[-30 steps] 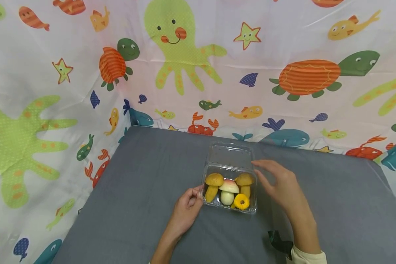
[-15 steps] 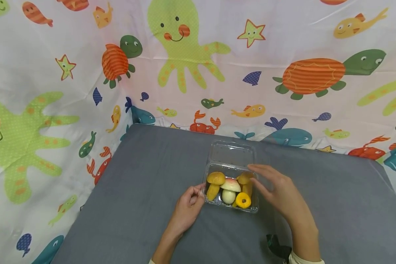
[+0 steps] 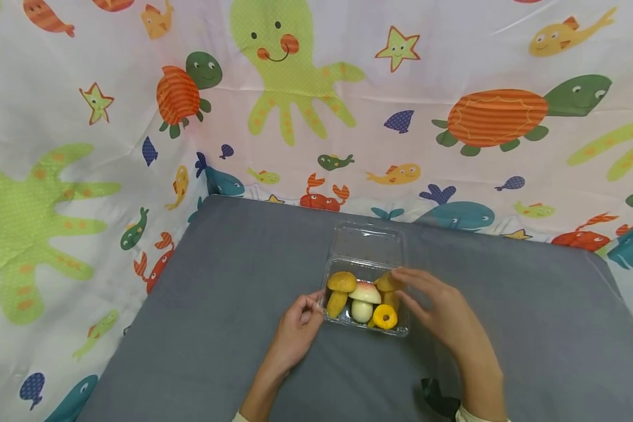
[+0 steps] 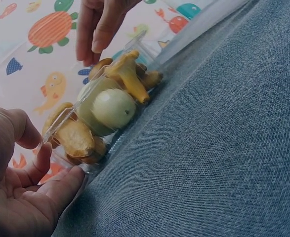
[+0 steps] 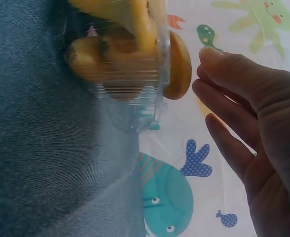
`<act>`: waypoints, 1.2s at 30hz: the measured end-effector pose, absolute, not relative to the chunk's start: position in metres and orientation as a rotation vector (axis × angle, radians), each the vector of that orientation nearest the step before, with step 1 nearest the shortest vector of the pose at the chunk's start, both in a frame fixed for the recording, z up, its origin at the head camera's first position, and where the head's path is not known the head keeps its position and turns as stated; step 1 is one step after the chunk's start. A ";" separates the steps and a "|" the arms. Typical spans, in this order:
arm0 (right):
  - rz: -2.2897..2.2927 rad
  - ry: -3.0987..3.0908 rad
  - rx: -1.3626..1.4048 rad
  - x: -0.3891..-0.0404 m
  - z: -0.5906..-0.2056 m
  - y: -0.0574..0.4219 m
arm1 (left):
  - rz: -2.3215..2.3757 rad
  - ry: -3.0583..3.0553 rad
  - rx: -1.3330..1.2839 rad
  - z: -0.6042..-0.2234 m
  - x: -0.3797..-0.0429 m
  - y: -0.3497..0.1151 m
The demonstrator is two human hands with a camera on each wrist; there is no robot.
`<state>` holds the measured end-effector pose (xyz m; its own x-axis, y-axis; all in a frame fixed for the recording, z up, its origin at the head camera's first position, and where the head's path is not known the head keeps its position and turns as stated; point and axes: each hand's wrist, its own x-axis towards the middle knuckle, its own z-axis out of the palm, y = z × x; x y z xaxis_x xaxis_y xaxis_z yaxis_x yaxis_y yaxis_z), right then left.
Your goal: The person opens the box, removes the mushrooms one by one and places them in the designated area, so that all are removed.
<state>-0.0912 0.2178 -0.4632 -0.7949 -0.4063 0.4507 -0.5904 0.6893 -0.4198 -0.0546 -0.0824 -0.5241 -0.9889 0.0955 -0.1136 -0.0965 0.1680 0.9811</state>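
Note:
A clear plastic clamshell box [image 3: 366, 264] stands on the grey cloth with its lid folded back. Inside are a brown-yellow mushroom [image 3: 341, 282] at the left, a white mushroom with a pinkish cap [image 3: 364, 293] in the middle, a yellow trumpet-shaped mushroom [image 3: 385, 317] at the front right, and another brown-yellow mushroom [image 4: 100, 67] behind it. My left hand [image 3: 295, 331] pinches the box's left rim. Over the right side my right hand [image 3: 443, 305] hovers, fingers relaxed and slightly spread. In the right wrist view its fingertips sit just apart from a brown mushroom cap [image 5: 179, 65].
Grey cloth [image 3: 232, 264] covers the table all round the box. A white curtain printed with sea animals [image 3: 343, 111] hangs along the back and left edges. A dark strap [image 3: 438, 398] lies by the right wrist.
My right hand has moved left and slightly down from the lid's edge to the right-hand mushroom's cap. The left hand stays on the box's rim. The view has shifted slightly.

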 end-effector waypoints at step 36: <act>0.680 -2.637 0.770 -0.095 -0.479 0.216 | 1.961 2.264 -0.042 -0.523 -0.050 -0.077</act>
<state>-0.0951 0.2164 -0.4792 -0.8074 -0.4215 0.4128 -0.5685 0.7429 -0.3534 -0.0498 -0.0771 -0.5231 -0.9890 0.0738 -0.1283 -0.1165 0.1468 0.9823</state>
